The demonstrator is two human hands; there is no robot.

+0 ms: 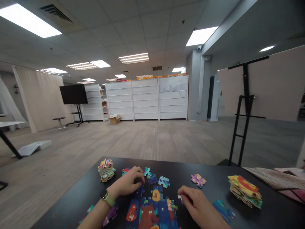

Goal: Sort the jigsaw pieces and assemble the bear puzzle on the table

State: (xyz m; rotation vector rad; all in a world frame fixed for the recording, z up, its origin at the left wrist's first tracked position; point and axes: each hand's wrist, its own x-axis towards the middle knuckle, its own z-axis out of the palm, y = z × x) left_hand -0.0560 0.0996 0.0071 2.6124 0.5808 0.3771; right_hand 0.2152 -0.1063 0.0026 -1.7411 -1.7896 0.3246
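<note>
A partly joined blue puzzle with a brown bear (148, 216) lies on the black table (119, 219) before me. My left hand (130, 181), with a green-banded watch on the wrist, rests over its upper left edge; its fingers curl down and hide what is beneath them. To the right of the puzzle, my right hand (194, 200) has thumb and forefinger together at a small pale piece (180, 197). Loose pieces lie beyond the puzzle, among them a light blue piece (164, 182), a dark blue piece (152, 179) and purple joined pieces (198, 180).
One stack of puzzle pieces (106, 170) stands at the table's far left, another stack (245, 190) at the right. Blue pieces (224, 210) lie beside my right forearm, purple ones (111, 215) by my left. Patterned cloth (274, 179) lies at the right edge.
</note>
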